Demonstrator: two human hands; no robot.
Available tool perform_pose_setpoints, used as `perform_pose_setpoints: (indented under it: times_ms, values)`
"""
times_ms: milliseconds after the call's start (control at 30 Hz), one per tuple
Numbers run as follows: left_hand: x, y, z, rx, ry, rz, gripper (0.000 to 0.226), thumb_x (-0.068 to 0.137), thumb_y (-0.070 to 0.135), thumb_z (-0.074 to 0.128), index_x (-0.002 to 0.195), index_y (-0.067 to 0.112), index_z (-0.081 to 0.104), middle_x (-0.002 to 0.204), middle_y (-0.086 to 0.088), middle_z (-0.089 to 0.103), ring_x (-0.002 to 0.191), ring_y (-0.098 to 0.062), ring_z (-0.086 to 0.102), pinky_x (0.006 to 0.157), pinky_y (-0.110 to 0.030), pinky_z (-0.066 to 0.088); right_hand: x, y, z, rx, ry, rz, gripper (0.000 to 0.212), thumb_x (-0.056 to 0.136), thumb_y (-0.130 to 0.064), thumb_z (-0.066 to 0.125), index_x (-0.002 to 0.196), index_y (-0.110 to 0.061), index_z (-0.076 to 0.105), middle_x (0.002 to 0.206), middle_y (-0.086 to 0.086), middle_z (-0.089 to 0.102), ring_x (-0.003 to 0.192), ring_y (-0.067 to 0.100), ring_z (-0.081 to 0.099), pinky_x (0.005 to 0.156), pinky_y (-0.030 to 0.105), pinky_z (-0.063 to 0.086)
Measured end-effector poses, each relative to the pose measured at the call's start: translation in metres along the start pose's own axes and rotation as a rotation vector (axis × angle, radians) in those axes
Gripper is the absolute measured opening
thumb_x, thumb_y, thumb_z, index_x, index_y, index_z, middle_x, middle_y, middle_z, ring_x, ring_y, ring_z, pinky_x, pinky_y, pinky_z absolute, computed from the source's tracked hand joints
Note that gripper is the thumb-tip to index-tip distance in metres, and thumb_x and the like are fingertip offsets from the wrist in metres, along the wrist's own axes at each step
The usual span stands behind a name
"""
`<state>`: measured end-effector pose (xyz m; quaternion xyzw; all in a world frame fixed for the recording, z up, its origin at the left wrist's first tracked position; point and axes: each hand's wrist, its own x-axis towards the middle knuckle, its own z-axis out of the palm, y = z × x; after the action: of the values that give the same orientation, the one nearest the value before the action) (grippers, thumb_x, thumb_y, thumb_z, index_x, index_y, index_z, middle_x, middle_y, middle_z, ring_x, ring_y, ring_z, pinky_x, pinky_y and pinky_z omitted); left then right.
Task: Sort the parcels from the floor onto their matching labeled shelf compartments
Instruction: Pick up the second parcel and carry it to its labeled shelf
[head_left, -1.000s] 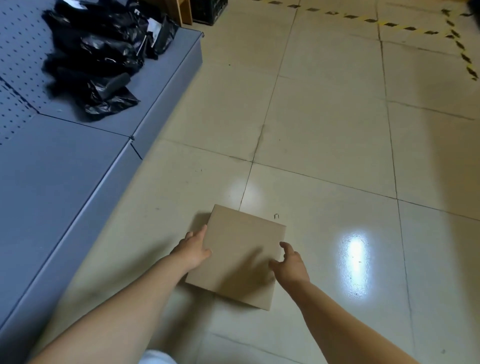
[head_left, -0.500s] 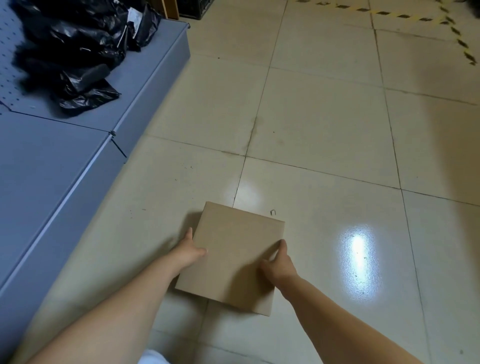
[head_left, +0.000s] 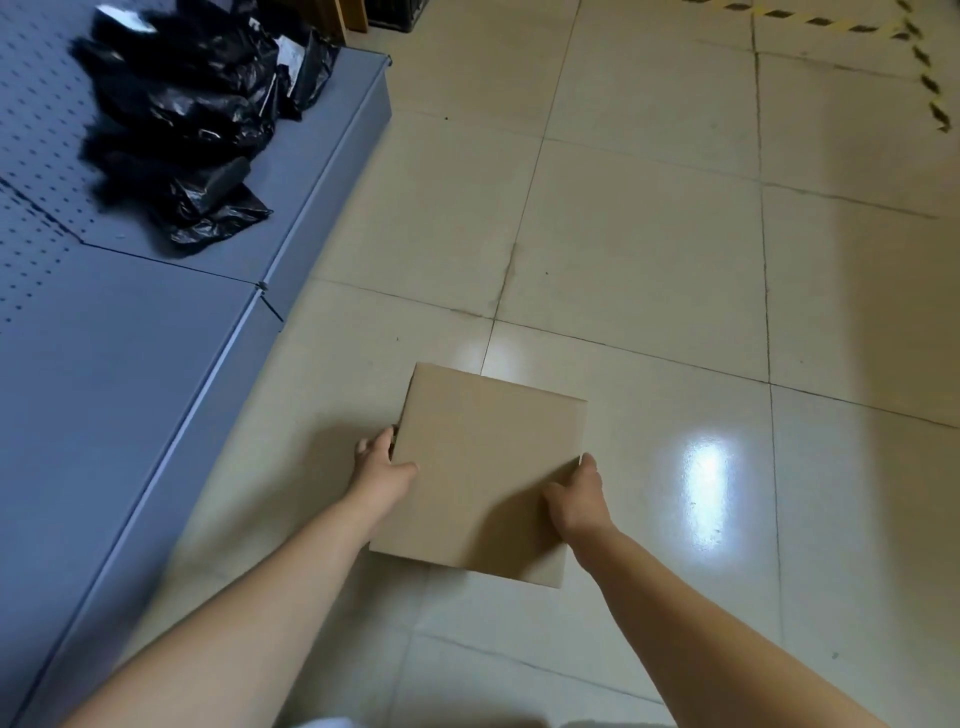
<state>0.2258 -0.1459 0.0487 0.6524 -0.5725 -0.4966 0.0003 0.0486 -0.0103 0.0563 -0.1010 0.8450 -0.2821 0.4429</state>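
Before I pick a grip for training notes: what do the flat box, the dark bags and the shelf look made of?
Flat box: plain tan cardboard, matte, stiff straight edges. Dark bags: thin black plastic film, glossy and crinkled. Shelf: probably painted sheet metal, blue-grey, with punched holes at the back.

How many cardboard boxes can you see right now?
1. The box is over the floor tiles, gripped by the left hand and right hand. Others may be out of view.

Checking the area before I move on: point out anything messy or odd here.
The black plastic bags lie in a loose, crumpled heap on the grey shelf base. The cardboard box, held by both hands, looks undamaged.
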Motion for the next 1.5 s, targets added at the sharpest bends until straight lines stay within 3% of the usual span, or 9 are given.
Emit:
perform_pose_setpoints:
  times_ms: [200, 367, 433, 667, 867, 1033, 1200, 1367, 1500]
  values:
    - [-0.080, 0.072, -0.048, -0.217, -0.027, 0.042, 0.058, 0.081, 0.004, 0.052, 0.135, 0.022, 0.043, 0.130, -0.005, 0.048, 0.104, -0.026, 0.057, 0.090, -0.037, 0.050, -0.073, -0.058, -0.070, 0.118, -0.016, -0.014, 0.031, 0.075, -0.010, 0.045, 0.105, -0.017, 0.047, 0.112, 0.011, 0.056, 0.097, 0.029, 0.056, 0.078, 0.038, 0.049]
    - [-0.163, 0.151, -0.095, -0.305, -0.054, 0.070, 0.054, 0.082, 0.001, 0.051, 0.130, 0.026, 0.047, 0.108, 0.002, 0.058, 0.093, -0.026, 0.063, 0.086, -0.040, 0.051, -0.152, -0.119, -0.142, 0.154, -0.008, -0.062, 0.032, 0.076, -0.011, 0.045, 0.105, -0.025, 0.047, 0.114, 0.010, 0.056, 0.101, 0.029, 0.056, 0.086, 0.041, 0.049]
    - [-0.195, 0.184, -0.116, -0.311, -0.063, 0.084, 0.053, 0.081, 0.001, 0.051, 0.129, 0.025, 0.047, 0.112, 0.003, 0.057, 0.095, -0.025, 0.062, 0.085, -0.039, 0.051, -0.185, -0.147, -0.171, 0.190, 0.000, -0.062, 0.037, 0.078, -0.009, 0.046, 0.110, -0.027, 0.045, 0.115, 0.008, 0.055, 0.103, 0.028, 0.055, 0.087, 0.040, 0.049]
    - [-0.303, 0.305, -0.191, -0.341, -0.074, 0.152, 0.055, 0.083, 0.003, 0.051, 0.133, 0.025, 0.041, 0.123, 0.001, 0.052, 0.102, -0.025, 0.060, 0.088, -0.039, 0.051, -0.291, -0.244, -0.270, 0.332, 0.024, -0.085, 0.037, 0.082, -0.001, 0.046, 0.110, -0.025, 0.042, 0.099, -0.001, 0.058, 0.092, 0.021, 0.056, 0.066, 0.026, 0.043]
    - [-0.392, 0.391, -0.252, -0.313, -0.037, 0.296, 0.060, 0.083, 0.004, 0.056, 0.137, 0.022, 0.036, 0.136, -0.003, 0.047, 0.105, -0.022, 0.053, 0.086, -0.037, 0.048, -0.369, -0.320, -0.343, 0.326, 0.045, -0.152, 0.025, 0.081, -0.013, 0.054, 0.106, -0.011, 0.051, 0.108, 0.012, 0.056, 0.091, 0.026, 0.055, 0.069, 0.032, 0.045]
    - [-0.451, 0.443, -0.286, -0.250, 0.050, 0.427, 0.065, 0.083, 0.008, 0.059, 0.140, 0.022, 0.032, 0.139, -0.003, 0.045, 0.117, -0.025, 0.050, 0.096, -0.040, 0.045, -0.417, -0.365, -0.396, 0.476, 0.010, -0.172, 0.042, 0.083, -0.038, 0.054, 0.119, -0.017, 0.048, 0.125, 0.010, 0.051, 0.106, 0.030, 0.054, 0.077, 0.044, 0.048]
    - [-0.499, 0.480, -0.303, -0.183, 0.106, 0.542, 0.072, 0.083, 0.010, 0.060, 0.144, 0.023, 0.025, 0.142, -0.004, 0.044, 0.123, -0.023, 0.047, 0.092, -0.035, 0.042, -0.457, -0.387, -0.441, 0.504, -0.023, -0.255, 0.042, 0.086, -0.043, 0.049, 0.120, -0.019, 0.047, 0.125, 0.007, 0.054, 0.110, 0.029, 0.054, 0.085, 0.046, 0.047]
    - [-0.531, 0.506, -0.313, -0.186, 0.095, 0.636, 0.075, 0.085, 0.016, 0.059, 0.146, 0.029, 0.018, 0.144, -0.003, 0.043, 0.123, -0.024, 0.046, 0.102, -0.047, 0.040, -0.477, -0.396, -0.471, 0.508, -0.020, -0.342, 0.037, 0.090, -0.045, 0.044, 0.119, -0.022, 0.042, 0.121, 0.006, 0.049, 0.112, 0.029, 0.049, 0.088, 0.048, 0.045]
    - [-0.552, 0.516, -0.315, -0.217, 0.050, 0.643, 0.064, 0.091, 0.035, 0.050, 0.145, 0.033, 0.016, 0.147, -0.003, 0.037, 0.131, -0.027, 0.038, 0.106, -0.047, 0.034, -0.488, -0.397, -0.484, 0.520, -0.001, -0.388, 0.051, 0.088, -0.055, 0.039, 0.129, -0.026, 0.041, 0.129, 0.002, 0.050, 0.118, 0.028, 0.049, 0.092, 0.048, 0.047]
